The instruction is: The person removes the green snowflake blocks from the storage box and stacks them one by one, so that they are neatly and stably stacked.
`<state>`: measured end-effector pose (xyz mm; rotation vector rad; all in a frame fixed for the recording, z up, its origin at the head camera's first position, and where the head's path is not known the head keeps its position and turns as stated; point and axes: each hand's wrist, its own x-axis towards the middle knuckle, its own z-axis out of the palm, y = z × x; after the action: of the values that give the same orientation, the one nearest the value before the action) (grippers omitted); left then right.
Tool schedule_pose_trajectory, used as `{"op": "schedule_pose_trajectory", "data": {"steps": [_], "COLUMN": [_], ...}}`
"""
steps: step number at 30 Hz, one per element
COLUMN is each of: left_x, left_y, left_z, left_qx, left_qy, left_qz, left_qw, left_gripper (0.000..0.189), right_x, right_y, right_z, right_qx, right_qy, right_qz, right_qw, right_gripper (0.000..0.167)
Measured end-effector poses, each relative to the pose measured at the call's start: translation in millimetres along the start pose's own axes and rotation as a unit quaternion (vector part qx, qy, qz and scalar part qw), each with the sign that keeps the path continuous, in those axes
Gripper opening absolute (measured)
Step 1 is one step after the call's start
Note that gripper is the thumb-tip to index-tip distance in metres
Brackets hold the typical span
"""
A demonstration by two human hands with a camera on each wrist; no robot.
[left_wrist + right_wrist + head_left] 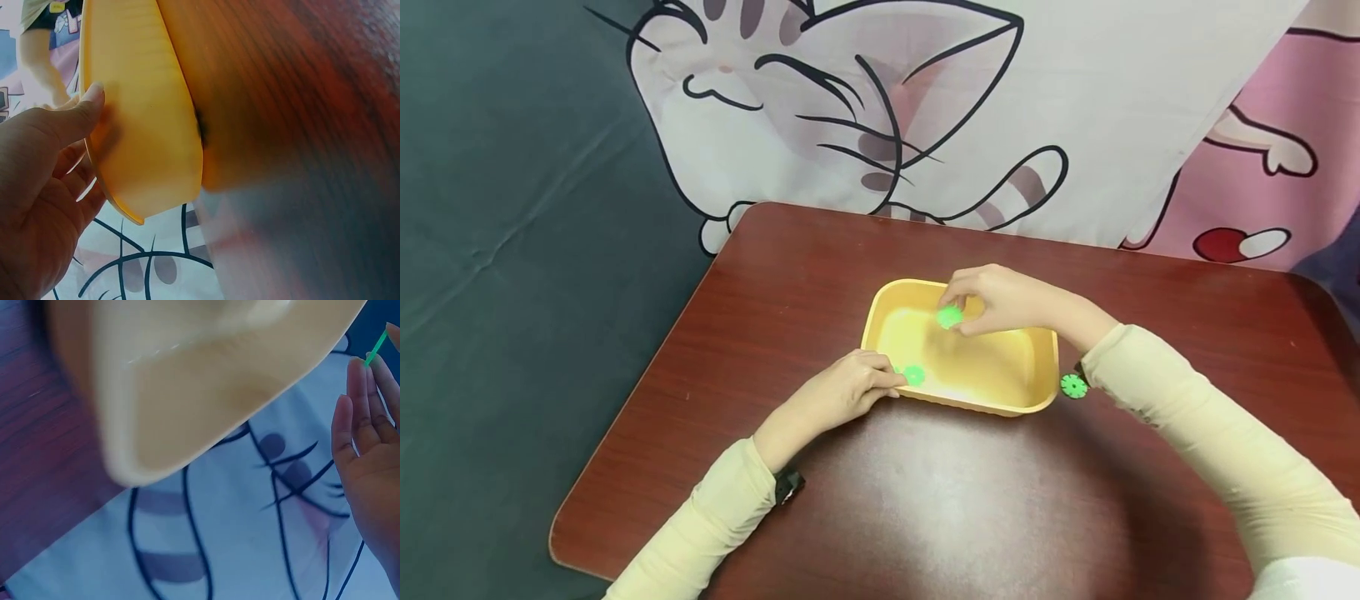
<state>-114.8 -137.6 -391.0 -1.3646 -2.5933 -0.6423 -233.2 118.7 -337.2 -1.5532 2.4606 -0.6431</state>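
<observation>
Right hand [1000, 300] fingers pinch a green plastic snowflake disc [950, 317] above the yellow plastic tray [1037, 404]; left hand [842, 392] fingers pinch another green disc [913, 375] at its rim. Releasing them inside seems next.

Bright overhead glare, blurred wrist views.
</observation>
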Motion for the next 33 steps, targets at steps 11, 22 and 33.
{"op": "schedule_pose_trajectory", "data": {"steps": [11, 22, 33], "left_x": [-1.7, 1.5, 2.9], "left_y": [0.0, 0.0, -1.0], "left_z": [0.6, -0.5, 2.1], "left_qx": [-0.002, -0.014, -0.006], "left_qy": [0.016, 0.022, 0.027], "left_qz": [0.005, 0.013, 0.017], "left_qw": [0.9999, 0.9996, 0.9995], "left_gripper": [0.008, 0.008, 0.01], "right_x": [-72.5, -134.6, -174.1], "right_y": [11.2, 24.1, 30.5], "right_z": [-6.8, -9.3, 4.2], "right_qx": [-0.006, -0.031, -0.068], "right_qy": [0.059, 0.113, 0.089], "right_qz": [0.077, 0.143, 0.174], "right_qw": [0.9953, 0.9827, 0.9782], "right_gripper": [0.021, 0.028, 0.027]}}
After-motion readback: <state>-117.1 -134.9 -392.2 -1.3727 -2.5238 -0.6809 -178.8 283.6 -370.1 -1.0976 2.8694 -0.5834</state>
